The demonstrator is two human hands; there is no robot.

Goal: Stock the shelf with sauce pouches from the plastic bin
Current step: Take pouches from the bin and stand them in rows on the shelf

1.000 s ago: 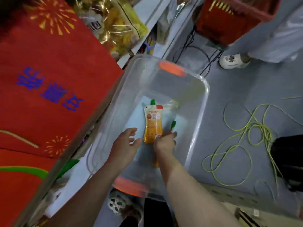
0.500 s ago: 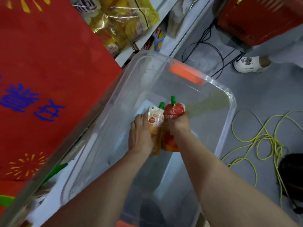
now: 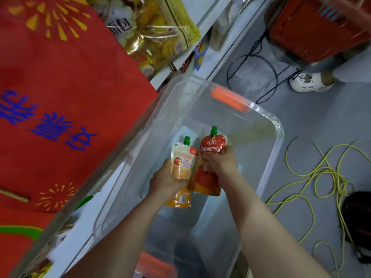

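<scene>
One view only, head-worn and wide-angle. It looks steeply down past the person's own forearms, which enter at the bottom edge and run up to mid-frame. The left hand (image 3: pixel 164 181) and right hand (image 3: pixel 218 165) sit close under the lens at centre, near enough that print shows on the pale pouch (image 3: pixel 183 163) and red pouch (image 3: pixel 211 149). The bin (image 3: pixel 278 127) is seen from above through its open top, with its near end cut by the lower edge. The frame is tilted, so the shelf (image 3: pixel 206 19) edge runs diagonally from lower left to upper right. A red cloth (image 3: pixel 70 77) looms very near on the left. The floor (image 3: pixel 311 137) takes the right side, farther off.
</scene>
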